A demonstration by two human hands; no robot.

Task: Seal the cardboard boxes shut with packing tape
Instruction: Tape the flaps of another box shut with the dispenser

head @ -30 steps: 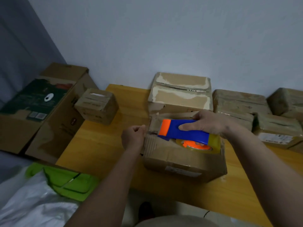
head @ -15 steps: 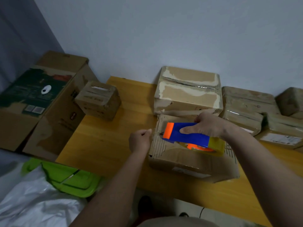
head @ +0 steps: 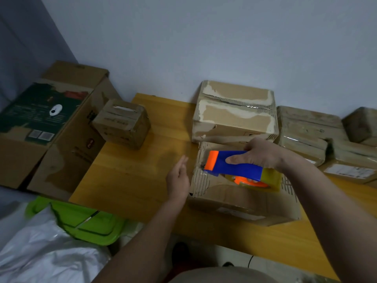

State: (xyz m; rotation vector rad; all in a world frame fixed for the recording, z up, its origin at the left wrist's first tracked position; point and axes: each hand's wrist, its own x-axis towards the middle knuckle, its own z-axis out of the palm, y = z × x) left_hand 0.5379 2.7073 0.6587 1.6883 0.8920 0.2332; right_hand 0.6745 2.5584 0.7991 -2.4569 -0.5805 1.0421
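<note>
Worn brown cardboard box (head: pixel 240 198) sits at the near edge of the yellow wooden tabletop (head: pixel 138 176), top flaps scuffed and partly torn. A blue-and-orange plastic tape dispenser (head: pixel 234 166) lies across its top, carrying a roll of clear packing tape (head: pixel 269 179); the roll's lower part is hidden behind the dispenser body. Right hand (head: pixel 259 155) grips the dispenser handle, fingers curled over it. Left hand (head: pixel 178 176) hovers just beside the box's left edge, fingers straight and loose, holding nothing; contact with the box cannot be made out. Behind, touching, a larger pale cardboard box (head: pixel 234 111). Right of that, taped parcels (head: pixel 306 129), partly cut off by the frame. Left: a small brown box (head: pixel 122 123), and off the tabletop a big open carton (head: pixel 51 123).
</note>
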